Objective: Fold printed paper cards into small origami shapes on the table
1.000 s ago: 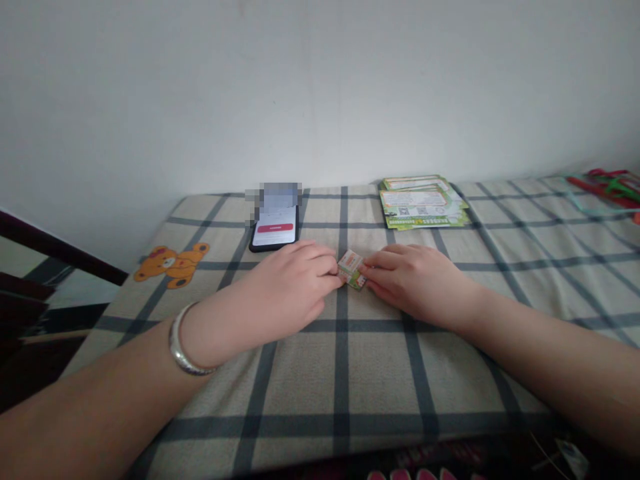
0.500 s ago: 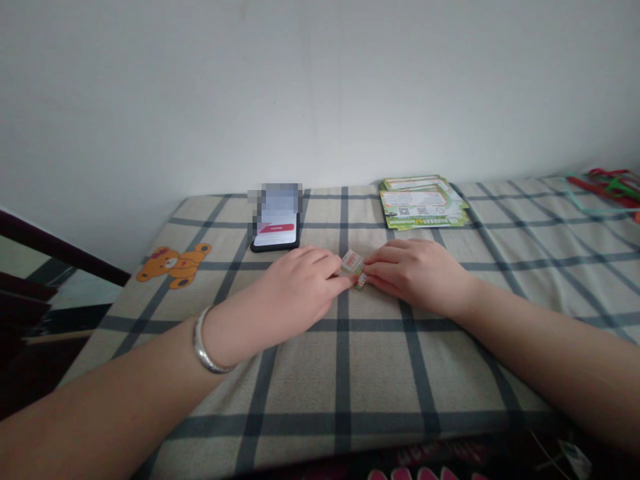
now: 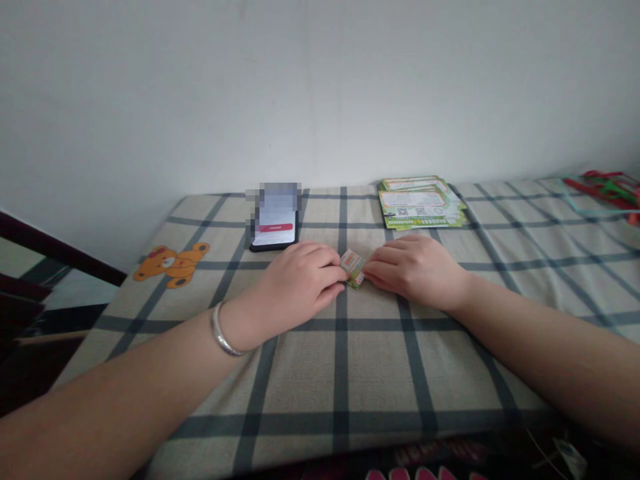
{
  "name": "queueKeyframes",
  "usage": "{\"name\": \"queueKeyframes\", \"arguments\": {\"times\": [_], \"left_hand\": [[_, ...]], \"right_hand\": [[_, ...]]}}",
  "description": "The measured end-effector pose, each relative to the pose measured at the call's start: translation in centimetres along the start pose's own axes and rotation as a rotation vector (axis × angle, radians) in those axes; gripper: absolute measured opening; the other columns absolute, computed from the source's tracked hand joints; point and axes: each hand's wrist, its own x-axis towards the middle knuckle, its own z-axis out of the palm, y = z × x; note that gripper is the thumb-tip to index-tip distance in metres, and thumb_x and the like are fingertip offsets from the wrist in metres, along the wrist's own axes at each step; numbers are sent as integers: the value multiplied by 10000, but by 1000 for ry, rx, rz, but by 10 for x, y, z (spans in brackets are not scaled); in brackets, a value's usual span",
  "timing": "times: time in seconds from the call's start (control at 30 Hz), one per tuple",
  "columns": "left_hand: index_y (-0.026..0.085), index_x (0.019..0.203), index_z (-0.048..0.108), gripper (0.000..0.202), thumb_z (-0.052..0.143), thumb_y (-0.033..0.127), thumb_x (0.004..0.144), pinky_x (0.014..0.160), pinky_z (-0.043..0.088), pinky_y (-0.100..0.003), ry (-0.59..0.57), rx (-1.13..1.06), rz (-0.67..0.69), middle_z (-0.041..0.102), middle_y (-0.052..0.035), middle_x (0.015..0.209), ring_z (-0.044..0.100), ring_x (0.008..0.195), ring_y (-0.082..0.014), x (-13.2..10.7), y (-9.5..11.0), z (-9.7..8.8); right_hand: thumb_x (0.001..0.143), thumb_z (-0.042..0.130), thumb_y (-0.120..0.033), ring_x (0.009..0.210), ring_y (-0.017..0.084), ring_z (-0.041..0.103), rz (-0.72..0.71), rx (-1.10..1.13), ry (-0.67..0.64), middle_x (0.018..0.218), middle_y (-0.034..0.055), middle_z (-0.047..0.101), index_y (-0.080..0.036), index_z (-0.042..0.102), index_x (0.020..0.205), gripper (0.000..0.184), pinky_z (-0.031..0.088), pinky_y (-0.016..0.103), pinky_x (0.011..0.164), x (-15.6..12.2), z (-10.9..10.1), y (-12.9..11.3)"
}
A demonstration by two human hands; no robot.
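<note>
A small folded printed paper (image 3: 353, 267), green, white and orange, lies on the checked cloth (image 3: 350, 360) between my two hands. My left hand (image 3: 295, 287), with a silver bangle at the wrist, pinches its left side with curled fingers. My right hand (image 3: 417, 270) pinches its right side, fingers pressed together. Both hands rest on the cloth. Most of the paper is hidden by my fingertips.
A black phone (image 3: 274, 227) with a lit screen lies behind my left hand. A stack of green printed sheets (image 3: 421, 203) sits at the back near the wall. Red and green strips (image 3: 610, 187) lie at the far right. An orange bear patch (image 3: 173, 263) marks the cloth's left side.
Both hands have closed in on the paper and pressed it smaller and flatter. My forearms have slid slightly forward.
</note>
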Motion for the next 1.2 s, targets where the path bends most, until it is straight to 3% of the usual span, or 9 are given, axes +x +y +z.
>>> {"name": "queueKeyframes", "arguments": {"times": [0.23,0.43,0.7,1.03,1.2], "left_hand": [[200,897,679,122,585,277,903,850,447,-380,17,18,-28,604,-33,886,551,912,-200,2,1,-1],[188,912,674,150,595,315,900,872,439,-378,28,27,-30,630,-31,871,569,905,-198,2,0,-2],[180,868,692,164,565,273,914,829,441,-376,64,156,-18,635,-34,799,567,826,-192,2,2,-6],[185,834,701,193,531,223,918,911,439,-415,107,184,-24,668,-28,810,596,808,-190,3,2,-4],[190,838,697,176,543,228,914,958,420,-425,111,155,-47,674,-17,825,605,819,-183,2,1,-1]], "right_hand": [[953,467,-235,637,144,454,-25,-61,19,702,7,601,-185,597,744,251,254,315,592,1,-2,-2],[936,469,-257,616,143,456,34,-25,65,668,6,596,-184,601,732,254,274,315,615,2,-2,-9],[913,484,-263,645,146,504,108,67,1,714,11,626,-186,625,752,228,303,315,640,3,-3,-11],[942,482,-341,739,164,572,179,140,-48,822,23,672,-208,702,873,266,343,314,663,-2,-5,-5],[939,499,-309,740,164,568,175,130,-54,825,28,669,-199,704,855,247,346,311,659,-4,-4,-4]]}}
